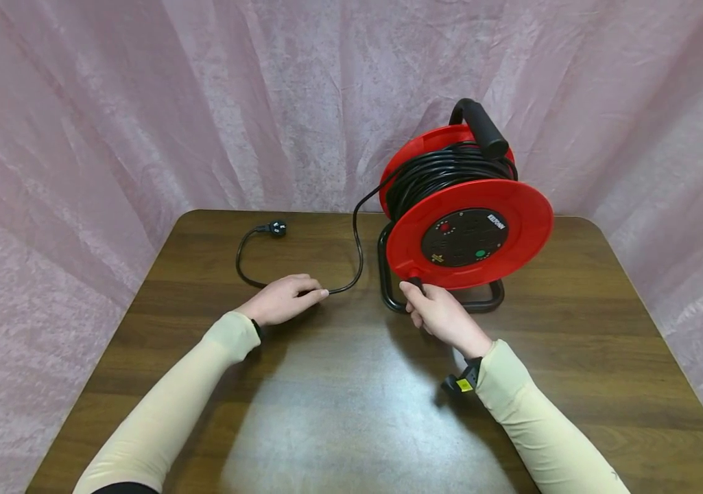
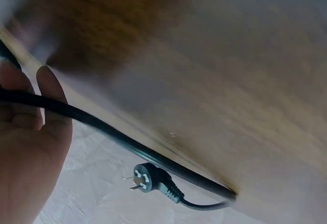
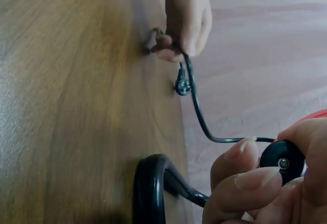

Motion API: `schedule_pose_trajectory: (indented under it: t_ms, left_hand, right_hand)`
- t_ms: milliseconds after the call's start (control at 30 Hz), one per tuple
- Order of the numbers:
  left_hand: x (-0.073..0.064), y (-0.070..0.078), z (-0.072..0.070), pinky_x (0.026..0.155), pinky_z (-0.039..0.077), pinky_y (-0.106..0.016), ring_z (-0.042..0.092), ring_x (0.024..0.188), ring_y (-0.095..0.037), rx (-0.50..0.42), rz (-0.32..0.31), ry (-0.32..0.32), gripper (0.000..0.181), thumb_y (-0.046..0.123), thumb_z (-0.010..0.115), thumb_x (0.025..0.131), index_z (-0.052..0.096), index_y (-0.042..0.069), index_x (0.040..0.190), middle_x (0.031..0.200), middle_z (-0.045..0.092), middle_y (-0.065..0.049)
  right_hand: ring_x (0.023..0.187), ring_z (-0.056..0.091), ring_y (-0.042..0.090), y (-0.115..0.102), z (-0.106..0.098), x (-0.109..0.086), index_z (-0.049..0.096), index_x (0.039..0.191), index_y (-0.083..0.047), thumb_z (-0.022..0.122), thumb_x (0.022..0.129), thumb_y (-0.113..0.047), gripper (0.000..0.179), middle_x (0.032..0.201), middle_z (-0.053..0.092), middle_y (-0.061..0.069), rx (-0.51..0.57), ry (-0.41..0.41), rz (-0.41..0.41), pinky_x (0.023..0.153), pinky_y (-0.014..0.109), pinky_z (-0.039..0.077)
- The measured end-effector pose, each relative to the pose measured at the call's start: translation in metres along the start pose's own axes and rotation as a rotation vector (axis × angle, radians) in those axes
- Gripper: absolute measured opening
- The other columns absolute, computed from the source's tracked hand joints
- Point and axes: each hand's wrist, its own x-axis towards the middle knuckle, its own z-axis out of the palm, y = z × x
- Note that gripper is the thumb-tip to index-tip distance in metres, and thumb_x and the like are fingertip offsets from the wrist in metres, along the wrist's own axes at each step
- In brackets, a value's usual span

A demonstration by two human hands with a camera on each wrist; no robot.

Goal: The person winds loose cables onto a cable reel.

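A red cable reel (image 1: 530, 226) with black cable (image 1: 450, 171) wound on its drum stands on the table, its round socket panel facing me. My right hand (image 1: 440, 317) grips the small black crank knob (image 3: 282, 162) low on the reel's front disc, fingers curled about it. To the left, my left hand (image 1: 284, 299) holds the loose length of cable (image 1: 360, 254) between thumb and fingers, low over the tabletop. From this hand the cable runs up to the drum on one side and curves back to a black plug (image 1: 276, 228) on the other.
The reel rests on a black tube stand (image 1: 387, 291) and has a black carrying handle (image 1: 487, 130) on top. The wooden table (image 1: 573, 357) ends at a pink curtain (image 1: 302, 103) behind and at both sides. A wrist camera (image 1: 467, 379) hangs under my right wrist.
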Motion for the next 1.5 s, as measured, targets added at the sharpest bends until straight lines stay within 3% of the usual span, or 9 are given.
schedule_pose_trajectory:
  t_ms: [333, 800, 1100, 1333, 1500]
  left_hand:
    - [0.001, -0.001, 0.001, 0.095, 0.047, -0.04, 0.06, 0.106, -0.011, 0.009, 0.024, 0.002, 0.034, 0.045, 0.05, 0.108, 0.073, 0.025, 0.121, 0.111, 0.065, 0.012]
    - [0.005, -0.001, 0.001, 0.097, 0.047, -0.041, 0.06, 0.108, -0.011, -0.014, 0.018, 0.014, 0.038, 0.051, 0.048, 0.107, 0.074, 0.026, 0.119, 0.112, 0.065, 0.012]
    - [0.006, 0.001, 0.0, 0.094, 0.048, -0.038, 0.06, 0.105, -0.01, -0.014, 0.003, 0.003, 0.038, 0.05, 0.049, 0.107, 0.074, 0.025, 0.121, 0.111, 0.065, 0.012]
    - [0.005, 0.004, -0.002, 0.102, 0.046, -0.042, 0.059, 0.118, -0.015, -0.008, -0.007, 0.011, 0.042, 0.047, 0.049, 0.108, 0.068, 0.02, 0.134, 0.124, 0.065, 0.006]
    - [0.008, 0.005, -0.002, 0.095, 0.047, -0.04, 0.06, 0.105, -0.014, -0.015, 0.009, 0.027, 0.042, 0.042, 0.047, 0.109, 0.062, 0.021, 0.142, 0.112, 0.066, 0.006]
  right_hand:
    - [0.051, 0.045, 0.018, -0.012, 0.005, 0.004, 0.064, 0.093, -0.004, 0.05, 0.101, -0.064, 0.062, 0.068, 0.059, 0.008, 0.028, -0.014, -0.031, 0.05, 0.029, 0.035]
    - [0.053, 0.045, 0.02, -0.044, 0.005, 0.005, 0.064, 0.091, -0.006, 0.05, 0.101, -0.064, 0.06, 0.067, 0.057, 0.01, 0.096, 0.029, -0.119, 0.05, 0.03, 0.038]
    - [0.053, 0.044, 0.019, -0.049, 0.002, 0.005, 0.065, 0.091, -0.004, 0.054, 0.101, -0.059, 0.057, 0.065, 0.055, 0.009, 0.139, 0.022, -0.155, 0.052, 0.03, 0.039]
    - [0.052, 0.043, 0.017, -0.056, -0.001, 0.006, 0.066, 0.091, -0.001, 0.056, 0.101, -0.058, 0.059, 0.064, 0.054, 0.009, 0.138, 0.044, -0.179, 0.05, 0.029, 0.036]
    - [0.054, 0.045, 0.019, -0.064, -0.008, 0.004, 0.067, 0.092, -0.002, 0.057, 0.097, -0.064, 0.063, 0.066, 0.056, 0.011, 0.117, 0.069, -0.179, 0.052, 0.031, 0.037]
